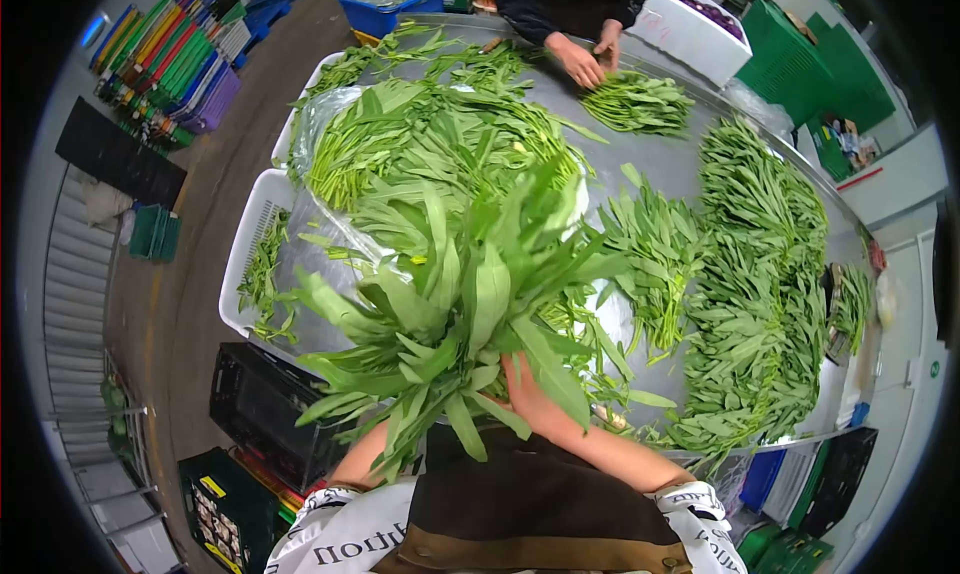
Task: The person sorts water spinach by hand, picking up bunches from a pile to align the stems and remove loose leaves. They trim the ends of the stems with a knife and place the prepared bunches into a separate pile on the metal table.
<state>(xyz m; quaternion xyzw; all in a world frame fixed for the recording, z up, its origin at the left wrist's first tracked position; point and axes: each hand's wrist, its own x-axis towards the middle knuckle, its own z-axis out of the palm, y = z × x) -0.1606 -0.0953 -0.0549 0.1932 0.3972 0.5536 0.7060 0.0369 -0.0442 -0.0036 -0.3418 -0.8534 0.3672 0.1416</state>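
Close to my apron, a large bunch of water spinach [455,314] is held up with its long leaves fanned out. My right hand [522,398] grips its lower right side, the fingers partly covered by leaves. On the other side, my left forearm [362,458] runs up under the foliage, which hides that hand. Behind the bunch, a big loose pile of the same greens [400,139] lies on clear plastic on the metal table [655,164]. A smaller bundle [655,259] rests to the right, beside a long row of neatly laid bunches [765,294].
Across the table a co-worker's hands [588,64] touch another bundle [638,104]. White crates [238,274] line the left edge. A blue tub [392,12] and a white box of purple produce [690,34] stand at the back. Black crates [262,404] sit low on the left.
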